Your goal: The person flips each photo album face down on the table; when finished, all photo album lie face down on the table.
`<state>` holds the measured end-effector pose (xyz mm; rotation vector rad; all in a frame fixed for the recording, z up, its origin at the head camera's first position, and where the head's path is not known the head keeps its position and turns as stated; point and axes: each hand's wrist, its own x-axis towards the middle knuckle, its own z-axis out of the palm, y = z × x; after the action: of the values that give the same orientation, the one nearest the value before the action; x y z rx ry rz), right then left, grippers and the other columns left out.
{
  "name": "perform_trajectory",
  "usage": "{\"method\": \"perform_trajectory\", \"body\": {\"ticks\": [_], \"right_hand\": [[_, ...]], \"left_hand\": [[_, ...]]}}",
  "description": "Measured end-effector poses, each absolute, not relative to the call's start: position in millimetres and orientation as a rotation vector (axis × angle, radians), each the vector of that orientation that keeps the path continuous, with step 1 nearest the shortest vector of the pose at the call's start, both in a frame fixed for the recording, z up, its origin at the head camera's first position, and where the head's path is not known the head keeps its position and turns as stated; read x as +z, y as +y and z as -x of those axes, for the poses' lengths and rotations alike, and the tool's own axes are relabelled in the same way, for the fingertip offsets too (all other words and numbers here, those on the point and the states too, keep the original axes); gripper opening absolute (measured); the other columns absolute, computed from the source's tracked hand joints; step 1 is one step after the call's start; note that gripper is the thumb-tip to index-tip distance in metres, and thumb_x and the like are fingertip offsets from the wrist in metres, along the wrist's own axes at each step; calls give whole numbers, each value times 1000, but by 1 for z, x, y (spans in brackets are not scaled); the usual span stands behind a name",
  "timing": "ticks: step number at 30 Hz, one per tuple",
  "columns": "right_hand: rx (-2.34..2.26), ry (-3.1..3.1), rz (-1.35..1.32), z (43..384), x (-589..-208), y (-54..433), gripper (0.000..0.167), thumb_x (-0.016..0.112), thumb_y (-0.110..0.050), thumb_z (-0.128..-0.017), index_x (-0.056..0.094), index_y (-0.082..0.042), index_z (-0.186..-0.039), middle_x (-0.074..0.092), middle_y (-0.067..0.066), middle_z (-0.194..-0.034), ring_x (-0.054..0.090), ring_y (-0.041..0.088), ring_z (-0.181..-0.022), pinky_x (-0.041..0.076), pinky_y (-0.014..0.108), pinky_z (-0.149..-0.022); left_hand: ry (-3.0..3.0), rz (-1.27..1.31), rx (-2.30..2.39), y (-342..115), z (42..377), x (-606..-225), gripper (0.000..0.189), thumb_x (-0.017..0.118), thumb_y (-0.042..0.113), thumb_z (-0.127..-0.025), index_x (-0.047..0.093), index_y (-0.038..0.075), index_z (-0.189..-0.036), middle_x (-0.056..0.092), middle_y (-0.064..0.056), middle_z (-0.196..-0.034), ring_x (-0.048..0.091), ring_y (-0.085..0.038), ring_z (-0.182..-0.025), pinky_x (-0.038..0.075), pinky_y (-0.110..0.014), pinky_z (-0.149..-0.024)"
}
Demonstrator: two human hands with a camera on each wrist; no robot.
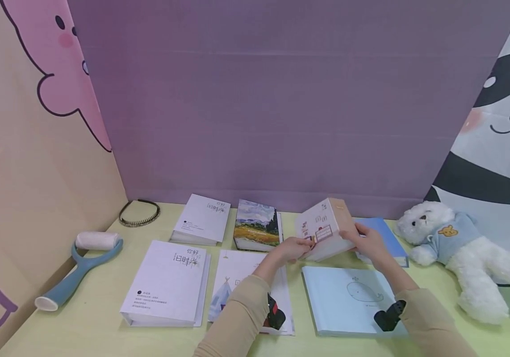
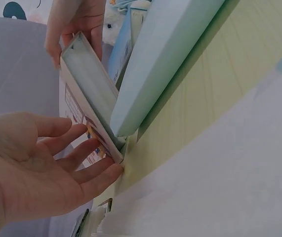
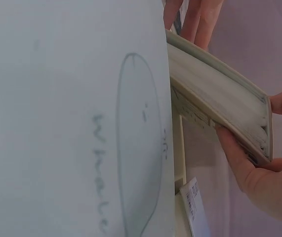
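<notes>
A thick photo album (image 1: pixel 316 225) with a printed white cover and tan spine is tilted up off the yellow table. My right hand (image 1: pixel 369 244) grips it by the spine end; in the right wrist view the thumb and fingers (image 3: pixel 235 153) lie on opposite covers. At the other end is my left hand (image 1: pixel 294 249), its fingers fairly straight and spread against the printed cover in the left wrist view. White page edges (image 3: pixel 220 91) show between the covers. Below lies a pale blue whale album (image 1: pixel 340 302), and behind my right hand a blue book (image 1: pixel 377 233).
To the left lie two white albums (image 1: pixel 167 282) (image 1: pixel 206 218), a landscape-painting book (image 1: pixel 257 225) and a tent-print album (image 1: pixel 232 267). A lint roller (image 1: pixel 81 270) and a black headband (image 1: pixel 140 220) are farther left. A white teddy bear (image 1: pixel 460 248) lies at the right.
</notes>
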<state>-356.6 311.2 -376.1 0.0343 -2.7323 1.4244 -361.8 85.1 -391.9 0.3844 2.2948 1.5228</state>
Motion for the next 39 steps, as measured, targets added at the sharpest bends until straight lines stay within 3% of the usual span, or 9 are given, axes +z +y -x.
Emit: {"method": "perform_trajectory", "body": {"ticks": [3,6,10,13,17,20,25,34,39], "right_hand": [[1396,-2751,-16,361,-381,316,86,60,-58,-84,33,-4,-145,51,20,-132,57,18,-100,54,30,-69],[1368,-2780,-33,357,-379,315,87,57,-58,-85,29,-4,-146,46,22,-136,53,26,-108,53,37,-76],[1408,-2806,-33,348,-372,311,87,55,-53,-89,21,0,-148,33,28,-145,39,39,-126,41,54,-99],[1386,-2853,-1,346,-371,310,89,54,-53,-89,18,3,-147,27,29,-148,33,43,-132,33,57,-105],[1358,-2905,40,347,-374,310,89,52,-54,-90,18,6,-146,25,30,-148,30,44,-133,33,56,-106],[1359,-2928,77,349,-377,311,89,51,-54,-91,17,7,-146,23,31,-148,29,45,-133,33,56,-106],[1354,-2968,134,353,-382,312,89,49,-54,-91,16,7,-146,20,31,-149,25,46,-134,30,58,-107],[1340,-2986,129,352,-382,309,86,48,-53,-92,18,7,-146,20,32,-148,26,46,-133,29,58,-107],[1326,-2976,145,354,-383,310,80,49,-51,-92,26,7,-144,26,31,-147,30,45,-132,31,57,-106]], "left_hand": [[2297,-398,1512,84,360,-390,36,47,15,-97,56,11,-131,57,-5,-125,48,-15,-94,35,-25,-66],[2280,-413,1516,82,360,-389,37,48,16,-97,55,10,-132,57,-6,-126,48,-15,-94,35,-24,-66],[2241,-442,1494,81,371,-396,38,51,23,-96,55,14,-133,55,-3,-132,49,-14,-107,44,-30,-83],[2251,-532,1459,83,391,-416,41,54,32,-94,55,18,-133,55,2,-134,48,-13,-120,43,-35,-97],[2283,-568,1423,82,393,-418,42,53,28,-95,53,14,-134,52,-2,-138,43,-16,-130,37,-33,-105],[2297,-510,1410,79,377,-403,41,50,17,-96,50,6,-135,49,-9,-140,42,-22,-131,36,-35,-106],[2327,-490,1367,74,364,-393,42,46,17,-98,46,1,-137,46,-14,-142,40,-27,-132,36,-39,-107],[2323,-504,1357,69,369,-396,44,49,19,-97,46,1,-137,46,-14,-141,41,-27,-132,38,-39,-106],[2316,-479,1349,65,369,-395,48,52,24,-96,45,4,-139,45,-13,-142,40,-29,-133,39,-42,-105]]}}
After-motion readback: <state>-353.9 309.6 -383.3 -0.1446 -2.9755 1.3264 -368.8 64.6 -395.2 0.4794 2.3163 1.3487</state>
